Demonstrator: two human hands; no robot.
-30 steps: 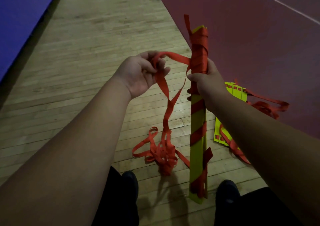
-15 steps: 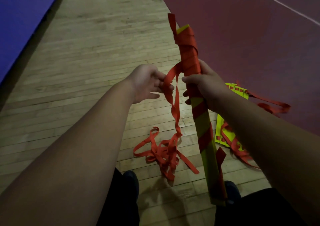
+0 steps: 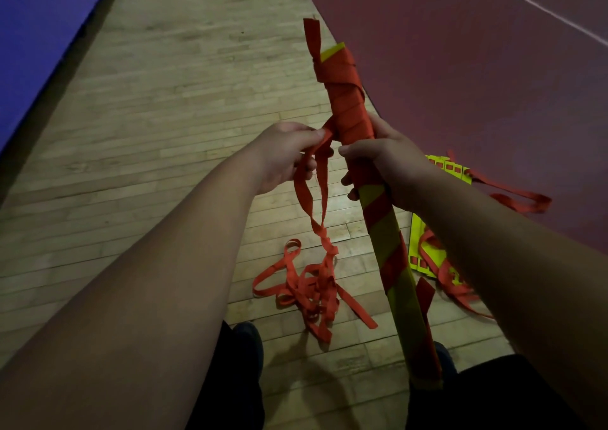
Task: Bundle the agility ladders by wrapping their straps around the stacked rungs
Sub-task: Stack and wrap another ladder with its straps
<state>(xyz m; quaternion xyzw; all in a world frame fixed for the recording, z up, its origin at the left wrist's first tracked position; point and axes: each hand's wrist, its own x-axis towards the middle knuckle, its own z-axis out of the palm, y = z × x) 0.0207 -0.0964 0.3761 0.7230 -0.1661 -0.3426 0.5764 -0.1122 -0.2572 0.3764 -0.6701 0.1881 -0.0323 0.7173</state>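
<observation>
A long stack of yellow rungs [image 3: 399, 294] stands tilted in front of me, its upper part tightly wound in red strap. My right hand [image 3: 386, 163] grips the stack at its middle, just below the dense red wrapping [image 3: 348, 104]. My left hand [image 3: 284, 156] pinches the loose red strap [image 3: 324, 206] right beside the stack. From there the strap hangs down to a tangled pile [image 3: 309, 288] on the wooden floor.
A second yellow ladder [image 3: 424, 248] with red straps lies on the floor to the right, partly behind my right arm. My dark shoes [image 3: 246, 340] are below. A dark red mat [image 3: 477, 67] lies right, a blue mat [image 3: 36, 34] left.
My left hand has carried the strap in from the left up against the stack. The stack's top has tipped leftward and its lower end has swung toward my right foot.
</observation>
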